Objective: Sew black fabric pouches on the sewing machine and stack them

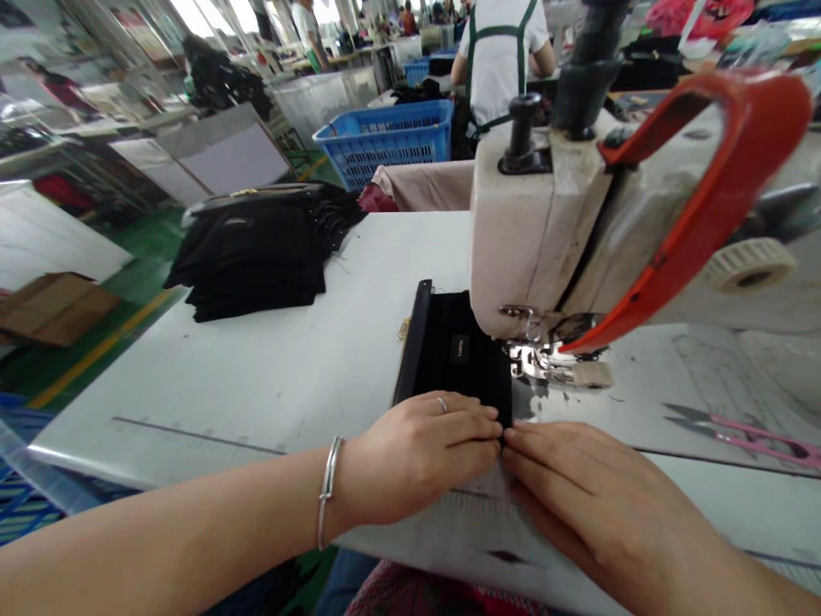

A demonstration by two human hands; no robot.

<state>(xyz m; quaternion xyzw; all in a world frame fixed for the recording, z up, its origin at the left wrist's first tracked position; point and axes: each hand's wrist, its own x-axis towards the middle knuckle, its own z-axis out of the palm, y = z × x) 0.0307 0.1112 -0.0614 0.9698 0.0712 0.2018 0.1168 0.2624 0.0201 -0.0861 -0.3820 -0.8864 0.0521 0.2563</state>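
Observation:
A black fabric pouch [442,355] lies on the sewing machine table, with a small lettered label [460,349] and a stiff dark strip along its left side. Its right edge runs beside the metal presser foot [539,364]. My left hand [423,453] rests flat across the pouch's near end, fingers stretched and close together. At the near right corner, my right hand [590,496] has its fingers pressed together on the pouch edge; its thumb is hidden. The fingertips of both hands nearly meet there. Gold-coloured metal [404,328] shows at the pouch's left side.
The sewing machine head [532,231] and its red lever [711,197] stand over the right side. Pink-handled thread snips [744,430] lie to the right. A stack of black fabric pieces [256,248] sits at the back left. Beyond are a blue basket [391,137] and a person [504,60].

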